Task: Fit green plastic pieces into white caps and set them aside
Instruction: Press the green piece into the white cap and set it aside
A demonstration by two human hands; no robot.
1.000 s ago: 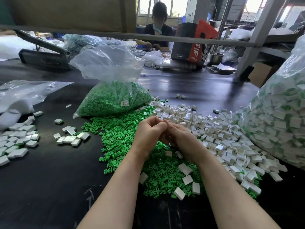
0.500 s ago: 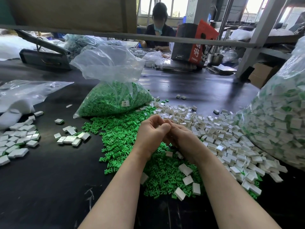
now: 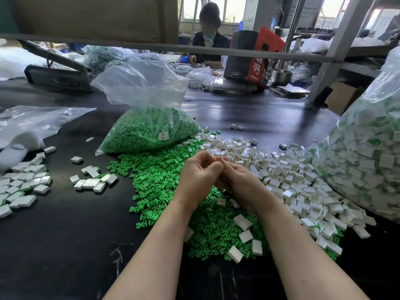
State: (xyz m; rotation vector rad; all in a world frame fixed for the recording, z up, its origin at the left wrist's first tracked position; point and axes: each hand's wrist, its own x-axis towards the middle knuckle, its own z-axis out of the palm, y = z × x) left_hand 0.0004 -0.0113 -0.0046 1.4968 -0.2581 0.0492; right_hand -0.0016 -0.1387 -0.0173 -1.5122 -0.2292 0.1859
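**Press-fit in progress, hands over the loose heaps**

Left hand (image 3: 198, 176) and right hand (image 3: 239, 182) meet fingertip to fingertip above the green pieces (image 3: 160, 180), fingers curled; they probably pinch a cap and insert, but the part is hidden. White caps (image 3: 281, 169) lie to the right, finished ones (image 3: 23, 182) far left. Advice: square the insert, press evenly with thumbs, check it sits flush
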